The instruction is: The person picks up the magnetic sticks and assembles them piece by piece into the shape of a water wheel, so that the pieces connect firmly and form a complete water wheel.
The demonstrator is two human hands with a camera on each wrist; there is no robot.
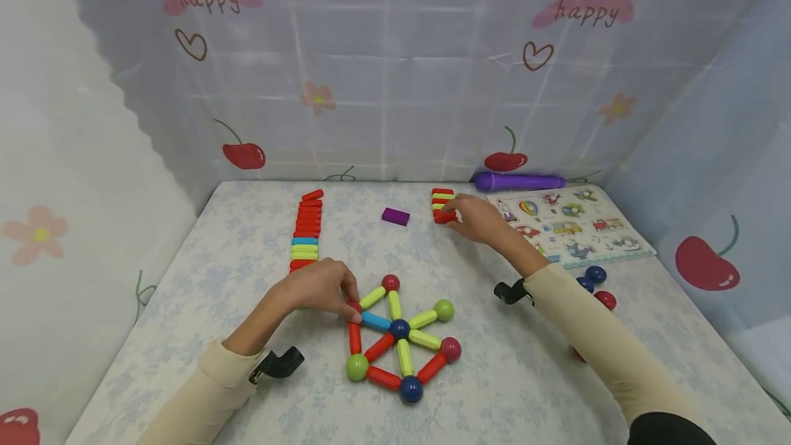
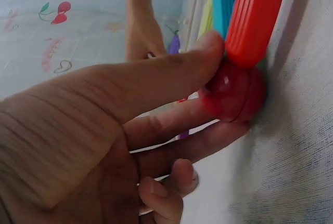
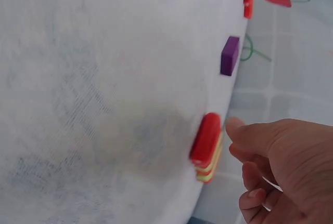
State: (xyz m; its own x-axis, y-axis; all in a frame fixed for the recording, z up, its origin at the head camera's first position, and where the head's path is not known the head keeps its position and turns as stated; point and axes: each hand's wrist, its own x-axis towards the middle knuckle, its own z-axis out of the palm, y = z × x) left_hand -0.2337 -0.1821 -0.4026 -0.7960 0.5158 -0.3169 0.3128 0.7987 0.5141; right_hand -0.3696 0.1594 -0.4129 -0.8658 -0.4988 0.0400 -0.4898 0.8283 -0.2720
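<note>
- Assembly (image 1: 404, 358) of rods and balls: lies on the table (image 1: 507, 362), nearest the wearer. Clock reference: head view, 12 o'clock toward the back curtain (image 1: 402, 115). Hub: dark blue ball (image 1: 399, 329).
- Left hand (image 1: 321, 285): pinches a crimson ball (image 2: 234, 96) between thumb and fingers, at 10 o'clock from the hub. A light blue rod (image 1: 375, 321) runs from this ball to the hub.
- Loose balls (image 1: 596, 275): between 2 and 3 o'clock from the hub, beside the right forearm.
- Rod row (image 1: 306, 229): between 11 and 12 o'clock from the left hand; most rods lie crosswise, side by side.
- Right hand (image 1: 478, 218): fingers loosely bent, no grip visible. Right wrist view shows a narrow gap at the thumb tip; whether the index finger touches anything cannot be told.
- Governing relation (judged): the nearest red rod (image 1: 444, 217) of the short stack lies at 9 o'clock from the right hand, just beside its thumb. Long axis: 9 to 3 o'clock, one end toward the hand. Right hand is nearer; left hand is well apart, at 8 o'clock from the rod.
- Purple block (image 1: 395, 216): 9 o'clock from that rod.
- Printed sheet (image 1: 575, 225): 3 o'clock from the right hand.
- Purple cylinder (image 1: 522, 183): 2 o'clock, farthest.
</note>
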